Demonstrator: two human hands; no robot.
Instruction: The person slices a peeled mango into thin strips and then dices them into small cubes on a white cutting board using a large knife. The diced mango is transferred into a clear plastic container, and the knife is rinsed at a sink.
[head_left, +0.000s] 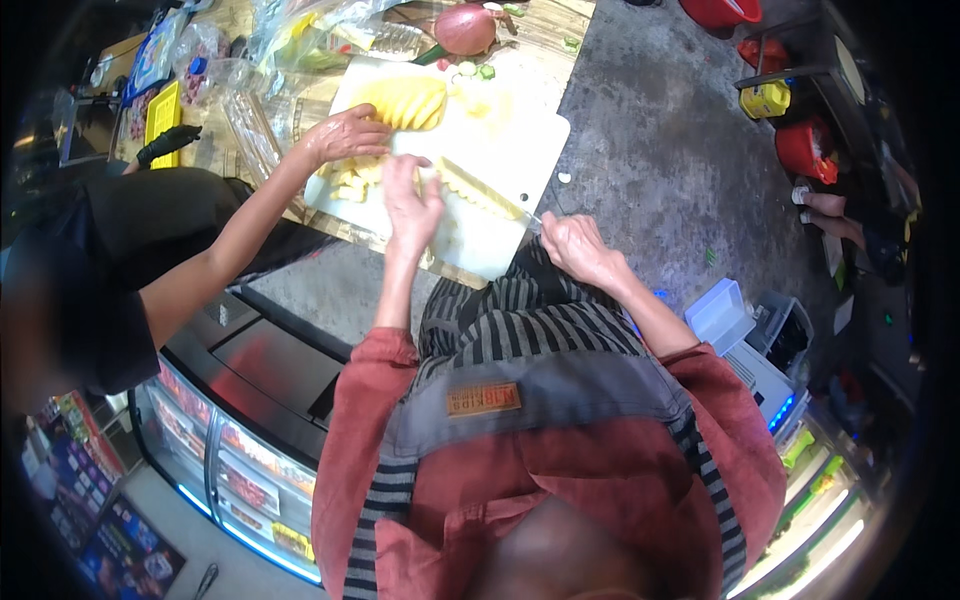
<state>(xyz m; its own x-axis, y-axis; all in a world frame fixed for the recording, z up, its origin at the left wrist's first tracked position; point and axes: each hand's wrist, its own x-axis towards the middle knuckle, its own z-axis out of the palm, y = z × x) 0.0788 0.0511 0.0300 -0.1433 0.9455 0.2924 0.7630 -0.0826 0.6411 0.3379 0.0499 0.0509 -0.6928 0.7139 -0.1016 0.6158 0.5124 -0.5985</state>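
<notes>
A white cutting board (480, 240) lies on a wooden table. My right hand (581, 244) grips what looks like a knife (484, 187), its yellowish blade pointing up-left over the board, with pineapple pieces along its lower edge. Close to the blade's far end, my left hand (411, 202) is raised with its fingers apart, and nothing shows in it. Sliced pineapple (416, 101) rests at the board's far side; cut pineapple chunks (352, 180) lie left of my left hand. A co-worker's bare hand (349, 136) reaches in between these, at the slices; whether it holds a piece is unclear.
A red onion (465, 30), plastic bags (300, 34) and wrapped skewers (251, 127) are on the table. Another person's black-gloved hand (169, 142) is by a yellow basket (165, 112). The co-worker stands at left, near a glass display case (247, 480). Red buckets (802, 150) stand right.
</notes>
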